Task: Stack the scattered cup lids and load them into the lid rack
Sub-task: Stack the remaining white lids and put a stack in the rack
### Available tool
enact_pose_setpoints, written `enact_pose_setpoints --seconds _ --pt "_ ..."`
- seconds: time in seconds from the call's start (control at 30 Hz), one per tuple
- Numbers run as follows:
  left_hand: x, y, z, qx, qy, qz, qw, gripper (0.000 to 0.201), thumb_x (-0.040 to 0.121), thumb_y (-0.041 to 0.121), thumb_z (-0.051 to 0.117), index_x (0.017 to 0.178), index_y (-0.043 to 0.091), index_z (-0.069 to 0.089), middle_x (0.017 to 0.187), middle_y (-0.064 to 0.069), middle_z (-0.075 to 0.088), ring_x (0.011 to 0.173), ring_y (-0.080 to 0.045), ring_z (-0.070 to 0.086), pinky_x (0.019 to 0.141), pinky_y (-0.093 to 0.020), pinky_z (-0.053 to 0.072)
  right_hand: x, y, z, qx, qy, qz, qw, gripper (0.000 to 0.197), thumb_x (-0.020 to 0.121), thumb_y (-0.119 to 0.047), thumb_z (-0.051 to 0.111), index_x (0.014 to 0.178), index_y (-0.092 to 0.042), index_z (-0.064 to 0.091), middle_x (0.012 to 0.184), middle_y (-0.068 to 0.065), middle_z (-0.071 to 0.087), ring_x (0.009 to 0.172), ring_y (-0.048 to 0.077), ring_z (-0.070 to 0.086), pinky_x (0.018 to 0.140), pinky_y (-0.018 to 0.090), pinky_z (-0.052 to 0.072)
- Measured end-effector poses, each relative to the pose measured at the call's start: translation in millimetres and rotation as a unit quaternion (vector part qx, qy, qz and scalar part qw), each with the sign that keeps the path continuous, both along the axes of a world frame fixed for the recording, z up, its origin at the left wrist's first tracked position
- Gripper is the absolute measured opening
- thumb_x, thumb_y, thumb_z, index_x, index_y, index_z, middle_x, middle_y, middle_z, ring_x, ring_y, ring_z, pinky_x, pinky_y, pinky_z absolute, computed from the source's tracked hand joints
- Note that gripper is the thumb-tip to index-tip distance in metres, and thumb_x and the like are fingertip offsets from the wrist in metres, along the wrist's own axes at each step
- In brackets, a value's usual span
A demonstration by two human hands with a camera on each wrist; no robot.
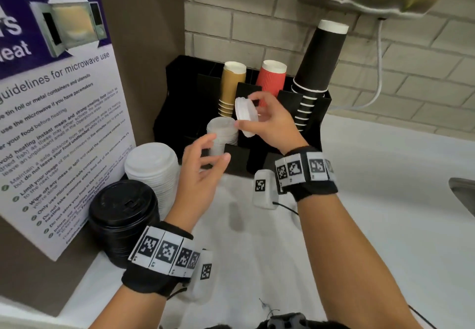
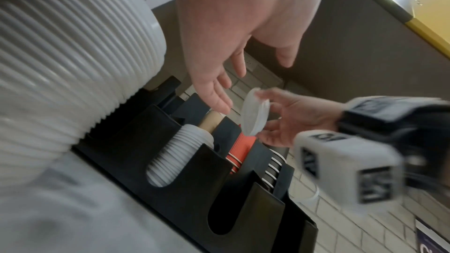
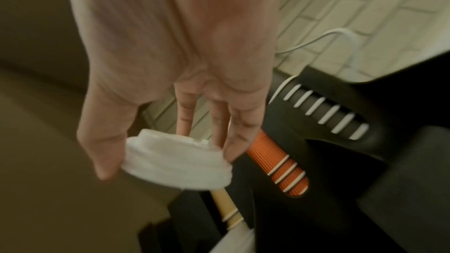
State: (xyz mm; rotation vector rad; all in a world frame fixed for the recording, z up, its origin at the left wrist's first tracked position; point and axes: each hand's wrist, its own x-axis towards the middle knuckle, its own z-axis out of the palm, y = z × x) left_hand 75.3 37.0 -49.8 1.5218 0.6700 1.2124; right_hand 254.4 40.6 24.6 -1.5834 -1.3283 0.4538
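White plastic, thin and ribbed at the rim: a short stack of small lids point(image 1: 245, 116), tilted on edge, pinched between thumb and fingertips of our right hand point(image 1: 273, 125), above the front of the lid rack point(image 1: 312, 112) and not yet in any slot.

Item, lid rack: black, matte, flat-panelled, with U-shaped cut-outs at the front; it stands at the far edge of the tabletop point(image 1: 372, 200) against a pale brick wall.

Item, loaded lids point(image 1: 222, 136): a ribbed white column already seated in a front slot, just left of the held stack.

Item, left hand point(image 1: 203, 174): fingers spread and relaxed, holding nothing, just near of the loaded column.

Item, white lid stack point(image 1: 154, 172): large, domed, tall, standing on the tabletop left of the rack, outside it.

Item, black lid stack point(image 1: 123, 215): glossy, domed, nearer than the white one, also outside the rack.

Item, paper cups, upside down in the far slots: tan cups point(image 1: 230, 84) and red cups point(image 1: 272, 79), both corrugated; black cups point(image 1: 318, 66), smooth, with white rims.

Progress, as we judge it: one slot part-filled, one handful on its way, the neighbouring front slots looking empty. The two big stacks remain to be loaded. No loose single lids show on the tabletop.
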Motion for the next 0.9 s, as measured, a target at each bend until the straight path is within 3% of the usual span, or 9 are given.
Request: enact_pose_setpoints --seconds 0.13,0.27,0.33,0.5,0.63,0.7,0.77,0.9 --pt "-4 5 0 0.016 0.012 0.029 0.999 0.036 0.092 0.01 0.062 0.112 0.038 0.053 0.116 0.009 0.047 0.083 0.009 0.058 0.072 -0.007 0.044 8 54 -1 -0.083 -0.167 0.029 0.982 0.058 0.077 -0.025 0.079 0.13 -0.016 0.055 0.123 0.002 0.058 0.115 0.018 0.052 0.095 0.025 0.041" --pt "-5 7 -1 0.025 0.023 0.024 0.999 0.031 0.092 0.006 0.061 0.112 0.029 0.056 0.115 0.006 0.047 0.082 0.007 0.058 0.074 -0.006 0.043 3 86 -12 -0.13 -0.254 0.087 0.954 0.052 0.081 -0.024 0.075 0.13 -0.018 0.058 0.135 0.001 0.056 0.128 0.018 0.048 0.104 0.021 0.032" --pt "-6 9 -2 0.024 0.025 0.024 0.999 0.031 0.093 0.008 0.06 0.11 0.033 0.056 0.114 0.008 0.047 0.083 0.007 0.058 0.074 -0.008 0.044 1 95 -17 -0.15 -0.294 0.09 0.94 0.051 0.082 -0.029 0.074 0.131 -0.021 0.059 0.135 -0.001 0.057 0.129 0.019 0.048 0.109 0.028 0.034" --pt "-7 14 -3 0.01 0.034 0.021 0.999 0.022 0.09 0.028 0.06 0.107 0.041 0.056 0.114 0.012 0.048 0.089 0.0 0.058 0.081 -0.017 0.049 0 100 -24 -0.198 -0.394 0.075 0.894 0.056 0.086 -0.04 0.067 0.138 -0.028 0.051 0.14 0.006 0.051 0.13 0.032 0.04 0.109 0.043 0.034" --pt "-6 13 -4 -0.003 0.04 0.022 0.999 0.025 0.083 0.035 0.055 0.107 0.041 0.058 0.115 0.012 0.049 0.09 -0.003 0.058 0.084 -0.025 0.051 -4 88 -30 -0.207 -0.409 0.06 0.887 0.065 0.082 -0.048 0.067 0.141 -0.032 0.045 0.142 0.01 0.044 0.13 0.033 0.037 0.107 0.047 0.034" --pt "-5 13 -5 -0.002 0.044 0.019 0.999 0.025 0.084 0.034 0.055 0.107 0.042 0.058 0.115 0.012 0.049 0.091 -0.005 0.058 0.084 -0.023 0.051 -8 82 -34 -0.2 -0.48 0.036 0.854 0.068 0.082 -0.051 0.066 0.143 -0.032 0.042 0.141 0.009 0.043 0.129 0.031 0.036 0.103 0.046 0.032" --pt "-4 12 -7 0.002 0.047 0.016 0.999 0.023 0.09 0.028 0.058 0.108 0.043 0.058 0.115 0.012 0.049 0.091 -0.005 0.059 0.081 -0.021 0.05 -11 80 -39 -0.182 -0.543 0.017 0.82 0.064 0.087 -0.047 0.061 0.144 -0.026 0.039 0.143 0.009 0.041 0.131 0.029 0.036 0.102 0.043 0.032" --pt "-4 12 -10 0.011 0.05 0.015 0.999 0.03 0.095 0.015 0.059 0.108 0.042 0.058 0.114 0.012 0.049 0.091 -0.004 0.059 0.08 -0.02 0.05 -21 76 -54 -0.18 -0.571 -0.013 0.801 0.052 0.097 -0.033 0.048 0.141 -0.008 0.037 0.143 0.013 0.04 0.13 0.026 0.041 0.109 0.041 0.029"
